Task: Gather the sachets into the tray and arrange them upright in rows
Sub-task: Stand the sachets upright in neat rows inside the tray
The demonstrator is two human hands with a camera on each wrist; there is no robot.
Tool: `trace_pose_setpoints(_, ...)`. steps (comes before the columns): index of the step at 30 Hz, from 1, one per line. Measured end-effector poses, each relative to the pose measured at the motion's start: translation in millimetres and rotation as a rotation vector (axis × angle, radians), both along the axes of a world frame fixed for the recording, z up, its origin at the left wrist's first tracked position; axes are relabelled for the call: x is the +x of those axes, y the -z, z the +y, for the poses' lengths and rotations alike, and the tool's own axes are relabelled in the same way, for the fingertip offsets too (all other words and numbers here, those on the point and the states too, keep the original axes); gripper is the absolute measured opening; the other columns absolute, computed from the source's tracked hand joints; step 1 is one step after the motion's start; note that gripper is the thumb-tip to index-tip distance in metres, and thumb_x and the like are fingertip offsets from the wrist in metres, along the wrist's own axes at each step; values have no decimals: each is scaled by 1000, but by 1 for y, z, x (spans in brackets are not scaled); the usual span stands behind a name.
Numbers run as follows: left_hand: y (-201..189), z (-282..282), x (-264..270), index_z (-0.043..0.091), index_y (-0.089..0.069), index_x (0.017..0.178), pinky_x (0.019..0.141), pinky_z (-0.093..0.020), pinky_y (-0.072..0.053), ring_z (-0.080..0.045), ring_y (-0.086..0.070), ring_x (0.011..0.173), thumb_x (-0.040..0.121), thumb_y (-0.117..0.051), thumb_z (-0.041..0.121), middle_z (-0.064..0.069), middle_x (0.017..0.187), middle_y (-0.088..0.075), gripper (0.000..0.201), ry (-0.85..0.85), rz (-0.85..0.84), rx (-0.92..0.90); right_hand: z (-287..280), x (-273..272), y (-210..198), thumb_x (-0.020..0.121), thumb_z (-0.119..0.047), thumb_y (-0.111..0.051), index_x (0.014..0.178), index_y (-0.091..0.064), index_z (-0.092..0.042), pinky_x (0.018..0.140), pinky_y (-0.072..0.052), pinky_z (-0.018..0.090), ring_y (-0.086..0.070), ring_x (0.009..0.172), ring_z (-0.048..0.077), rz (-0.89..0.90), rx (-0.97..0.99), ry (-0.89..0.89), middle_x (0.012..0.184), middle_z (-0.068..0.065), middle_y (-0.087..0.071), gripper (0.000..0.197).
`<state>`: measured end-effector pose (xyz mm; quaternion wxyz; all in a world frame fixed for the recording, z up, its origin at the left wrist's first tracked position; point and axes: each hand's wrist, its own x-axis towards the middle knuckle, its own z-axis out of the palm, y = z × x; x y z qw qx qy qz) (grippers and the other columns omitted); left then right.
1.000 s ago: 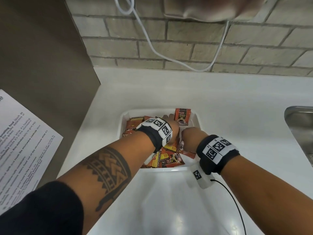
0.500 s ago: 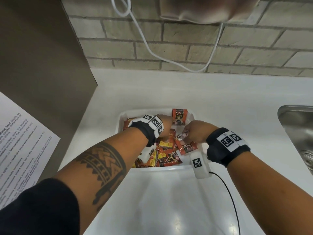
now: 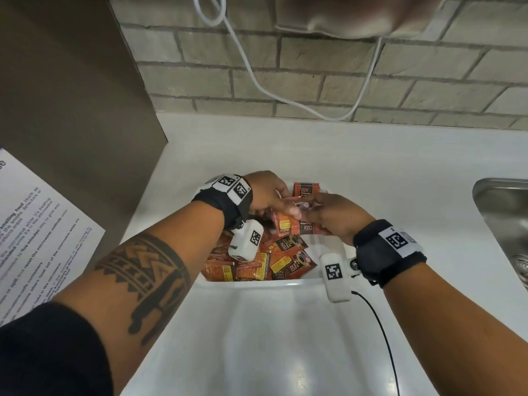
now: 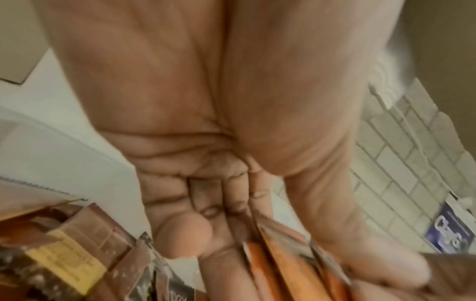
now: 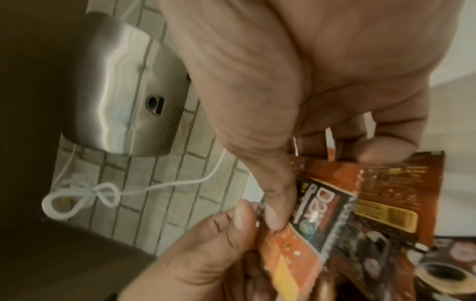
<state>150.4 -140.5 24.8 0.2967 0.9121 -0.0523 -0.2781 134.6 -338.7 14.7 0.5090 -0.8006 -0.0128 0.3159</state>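
1. Sachets (image 3: 258,262) lie heaped flat in the white tray (image 3: 251,282) on the desk (image 3: 285,338), below and nearer us than both hands in the head view. One sachet (image 3: 306,189) stands upright at the far wall, just beyond the fingers. Our left hand (image 3: 264,194) and right hand (image 3: 335,217) meet over the tray, both pinching a small bundle of sachets (image 3: 288,225). We judge the gathering done and the arranging barely begun; next the bundle needs squaring up and standing beside the upright one.

2. Left wrist view: the left hand (image 4: 231,163) has its fingers curled, thumb pressing orange sachets (image 4: 283,264) against them. Blur hides how many it holds.

3. Right wrist view: the right hand (image 5: 296,101) pinches a sachet (image 5: 327,215) between thumb and fingers, and the left hand's fingertips (image 5: 242,215) grip the same bundle from below. The tray's floor is hidden under the pile, so we cannot tell how much room remains for rows.
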Motion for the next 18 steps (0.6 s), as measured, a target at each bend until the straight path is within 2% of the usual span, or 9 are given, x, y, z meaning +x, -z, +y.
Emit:
trace_pose_setpoints(3,-3,0,0,19,-70,101,75,-33,-54,-18,-73,83,87,-57,69,4,89,-77,53,-46,28,-45,-14,3,-6,87,-19,-76,110,-69,-17,69,-52,26,-73,90,20,6,23,73,100,2,-77,24)
trace_pose_setpoints(5,-4,-3,-3,16,-69,110,82,-33,-51,-20,-69,91,94,-53,63,4,101,-73,52,40,12,113,-25,7,-5,86,-12,-74,106,-68,-12,79,-56,34,-72,92,25,15,35,195,100,8,-76,21)
trace_pose_setpoints(7,-2,-11,-7,15,-65,126,90,-32,-45,-21,-59,103,98,-56,52,1,115,-63,47,195,-6,298,-34,11,-3,85,-5,-71,110,-66,-5,92,-57,43,-72,98,31,34,41,276,105,14,-75,26)
trace_pose_setpoints(9,5,-22,-12,19,-53,142,101,-35,-43,-23,-53,123,98,-58,44,-1,141,-53,51,313,-12,371,-38,11,0,85,-4,-69,113,-64,-3,94,-56,46,-71,100,33,48,39,299,106,17,-74,28)
trace_pose_setpoints(11,11,-36,-17,23,-37,154,110,-40,-38,-27,-44,138,98,-58,43,-3,158,-38,63,431,-49,412,-38,10,2,86,-5,-68,113,-64,-4,88,-58,42,-72,96,31,65,43,302,105,17,-74,27)
trace_pose_setpoints(12,14,-42,-19,25,-32,157,111,-40,-36,-28,-42,140,99,-58,44,-3,160,-35,66,472,-77,439,-38,9,4,86,-5,-68,113,-65,-4,84,-59,40,-72,94,30,75,47,300,105,18,-74,27)
trace_pose_setpoints(14,22,-53,-20,25,-29,157,106,-38,-39,-29,-47,135,99,-56,45,-4,155,-42,66,521,-113,495,-37,8,7,86,-6,-68,114,-65,-3,80,-60,39,-72,93,30,100,59,290,105,18,-75,28)
trace_pose_setpoints(18,26,-63,-13,18,-47,147,90,-36,-46,-29,-56,121,101,-52,43,-7,137,-57,52,549,-41,585,-35,9,6,88,-7,-67,113,-64,-4,80,-60,38,-72,92,28,103,45,253,103,16,-75,26)
